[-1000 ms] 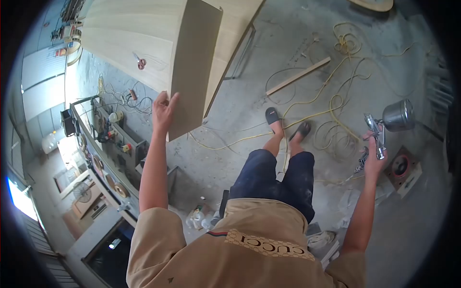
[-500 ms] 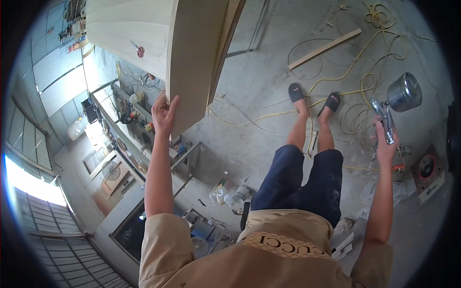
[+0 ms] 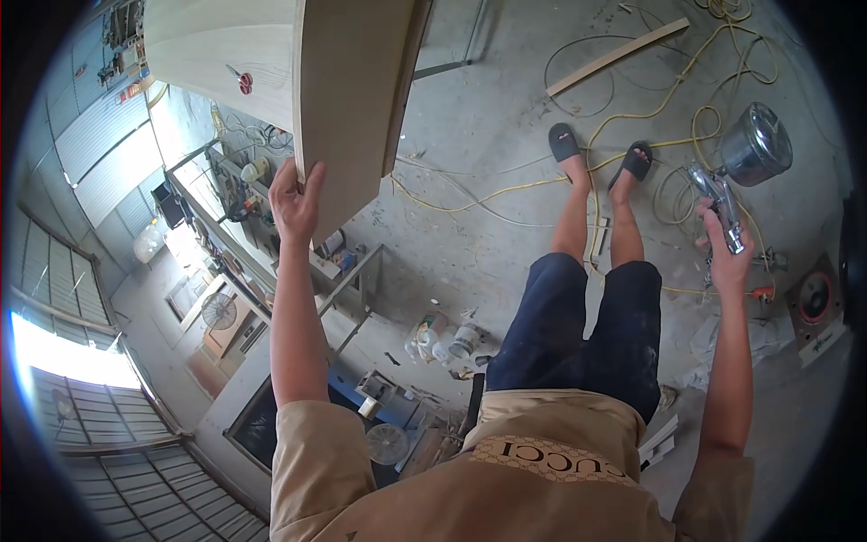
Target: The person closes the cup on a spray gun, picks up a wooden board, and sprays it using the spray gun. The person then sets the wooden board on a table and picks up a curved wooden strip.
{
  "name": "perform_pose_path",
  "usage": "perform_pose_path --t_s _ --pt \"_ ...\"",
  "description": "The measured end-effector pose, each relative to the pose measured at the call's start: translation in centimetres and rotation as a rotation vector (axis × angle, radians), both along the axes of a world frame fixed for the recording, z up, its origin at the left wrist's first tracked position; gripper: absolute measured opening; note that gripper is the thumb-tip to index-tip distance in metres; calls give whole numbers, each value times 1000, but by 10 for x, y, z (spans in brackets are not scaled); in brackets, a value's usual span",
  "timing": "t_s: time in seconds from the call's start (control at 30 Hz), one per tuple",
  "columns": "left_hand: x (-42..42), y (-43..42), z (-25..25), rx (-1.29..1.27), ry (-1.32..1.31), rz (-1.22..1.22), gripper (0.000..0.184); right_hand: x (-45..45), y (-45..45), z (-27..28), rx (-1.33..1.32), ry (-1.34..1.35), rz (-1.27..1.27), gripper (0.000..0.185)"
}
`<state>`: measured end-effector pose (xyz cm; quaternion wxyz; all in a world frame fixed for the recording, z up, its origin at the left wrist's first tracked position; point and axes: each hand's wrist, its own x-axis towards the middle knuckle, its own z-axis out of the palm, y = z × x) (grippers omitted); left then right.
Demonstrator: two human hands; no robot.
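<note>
The left hand's (image 3: 294,200) fingers are hooked round the left edge of the panel (image 3: 348,99), thumb against its broad face, close to its near end. From that grip the panel stretches toward 12 o'clock, its visible length running roughly 12 to 6, far end out of view. The scissors (image 3: 245,83) lie at 11 o'clock from this hand, on pale wood (image 3: 203,50).

The right hand's (image 3: 728,248) fingers are wrapped about the gun (image 3: 720,203); whether the trigger is pressed, I cannot tell. The gun's body slants from 11 to 5, its cup (image 3: 757,146) at 1 o'clock from the hand. From here the panel is well apart, toward 10 o'clock; the left hand is far nearer it. The speaker (image 3: 815,298) sits at 4.
</note>
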<state>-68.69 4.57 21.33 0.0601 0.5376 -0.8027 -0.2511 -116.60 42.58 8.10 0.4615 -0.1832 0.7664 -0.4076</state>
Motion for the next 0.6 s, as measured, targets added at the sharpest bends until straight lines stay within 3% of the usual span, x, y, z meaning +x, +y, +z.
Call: perform_pose_path --t_s 0.6 --pt "2 -3 2 51 4 3 21 18 0 -14 11 -22 20 43"
